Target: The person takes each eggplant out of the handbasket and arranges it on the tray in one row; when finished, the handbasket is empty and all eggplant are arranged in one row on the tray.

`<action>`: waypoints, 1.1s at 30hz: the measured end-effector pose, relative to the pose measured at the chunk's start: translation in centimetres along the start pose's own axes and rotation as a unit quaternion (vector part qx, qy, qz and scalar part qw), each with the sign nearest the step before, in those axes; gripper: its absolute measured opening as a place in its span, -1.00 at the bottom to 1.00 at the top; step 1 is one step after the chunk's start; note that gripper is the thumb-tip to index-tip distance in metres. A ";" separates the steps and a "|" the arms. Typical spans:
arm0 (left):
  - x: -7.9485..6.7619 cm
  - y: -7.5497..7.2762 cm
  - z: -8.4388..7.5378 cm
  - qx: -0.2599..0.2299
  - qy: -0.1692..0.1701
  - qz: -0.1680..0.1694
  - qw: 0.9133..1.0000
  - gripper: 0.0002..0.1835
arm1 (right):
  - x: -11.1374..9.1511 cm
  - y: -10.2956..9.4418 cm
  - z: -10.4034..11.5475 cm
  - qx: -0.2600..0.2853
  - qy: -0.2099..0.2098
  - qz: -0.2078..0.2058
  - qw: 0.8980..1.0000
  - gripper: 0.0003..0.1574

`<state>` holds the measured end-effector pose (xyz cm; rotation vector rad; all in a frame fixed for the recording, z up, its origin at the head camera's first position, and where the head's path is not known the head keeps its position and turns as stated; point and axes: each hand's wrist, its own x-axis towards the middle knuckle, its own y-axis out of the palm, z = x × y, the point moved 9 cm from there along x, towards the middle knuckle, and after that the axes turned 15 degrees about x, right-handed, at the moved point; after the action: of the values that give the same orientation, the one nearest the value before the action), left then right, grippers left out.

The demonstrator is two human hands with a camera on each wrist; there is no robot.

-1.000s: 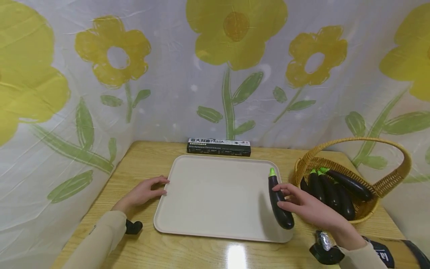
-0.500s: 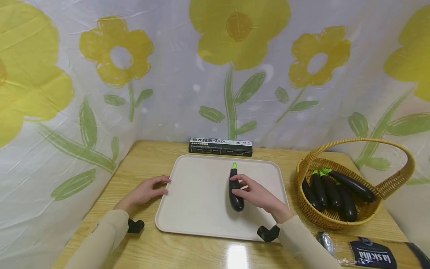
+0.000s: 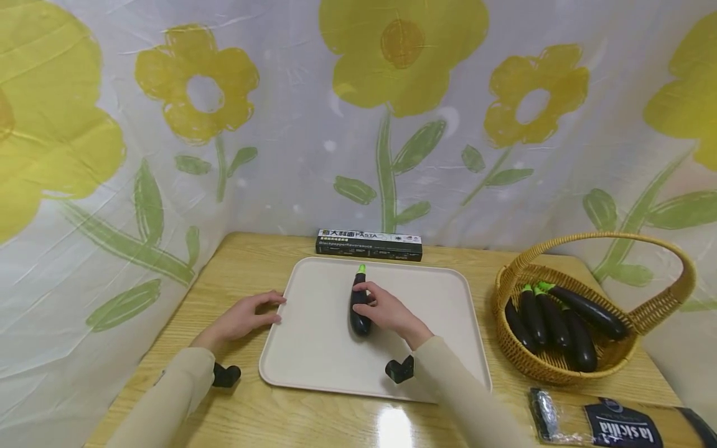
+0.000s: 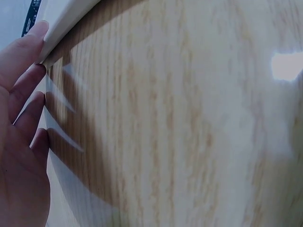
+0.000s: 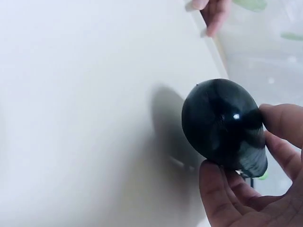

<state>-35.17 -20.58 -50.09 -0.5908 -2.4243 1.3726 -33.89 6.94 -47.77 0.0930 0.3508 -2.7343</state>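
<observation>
My right hand (image 3: pixel 393 312) grips a dark eggplant (image 3: pixel 360 325) with a bright green stem end, over the left-centre of the beige tray (image 3: pixel 313 361). In the right wrist view the eggplant's rounded end (image 5: pixel 222 120) faces the camera, thumb and fingers on either side. Its shadow falls on the tray below. My left hand (image 3: pixel 242 318) lies at the tray's left edge, its fingertips touching the rim. The left wrist view has that hand's thumb (image 4: pixel 28 47) right at the tray's corner, with the other fingers beside it, loosely extended over the wood.
A wicker basket (image 3: pixel 506 348) with a tall handle stands at the right, several eggplants (image 3: pixel 582 339) inside. In front of it lies a pasta packet (image 3: pixel 622 423). Behind the tray is a black pasta box (image 3: pixel 368 249). A flowered cloth (image 3: pixel 280 186) hangs around the wooden table (image 3: pixel 235 264).
My right hand has carried the eggplant leftward from the tray's right edge to left of its middle. The left hand has stayed at the rim.
</observation>
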 end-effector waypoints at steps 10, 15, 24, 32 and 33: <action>0.0 0.1 0.3 0.002 -0.008 0.007 1.000 -0.57 | 2.6 1.9 -0.2 -0.013 0.024 -0.023 0.999 -0.49; 0.0 0.1 0.2 0.004 -0.011 0.009 1.000 -0.57 | 3.4 2.6 0.0 -0.020 0.020 -0.032 0.999 -0.47; 0.0 0.1 0.0 0.004 -0.006 0.005 1.000 -0.58 | 3.7 2.7 0.4 -0.038 0.002 -0.034 0.999 -0.47; 0.0 0.0 0.0 0.009 -0.002 -0.001 1.000 -0.59 | 3.4 2.4 0.8 -0.047 -0.007 -0.032 0.998 -0.48; 0.0 0.0 0.0 0.009 -0.001 -0.001 1.000 -0.59 | 3.4 2.4 0.8 -0.047 -0.006 -0.033 0.998 -0.49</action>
<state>-35.18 -20.50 -50.09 -0.5830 -2.4115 1.3935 -36.10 3.35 -47.88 0.0416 0.4864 -2.7764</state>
